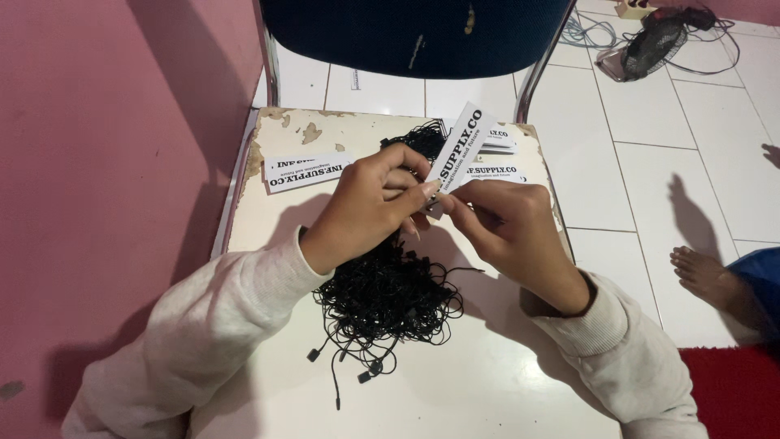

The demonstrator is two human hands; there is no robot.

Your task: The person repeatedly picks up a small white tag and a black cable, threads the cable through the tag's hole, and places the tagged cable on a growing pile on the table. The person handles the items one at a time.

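1. Long white paper tag (460,143) with black print, tilted upward, above a cream tabletop (496,382).
2. Left hand (367,205) pinching the tag's lower end, thumb against forefinger.
3. Right hand (509,221) pinching there too, fingertips nearly touching the left.
4. Tangled black string loops (387,294) beneath both wrists.
5. Spare tags (305,171) flat just beyond.

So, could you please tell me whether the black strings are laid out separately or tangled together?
Tangled: the black strings lie in one knotted heap on the white board, with only a few loose ends trailing out.
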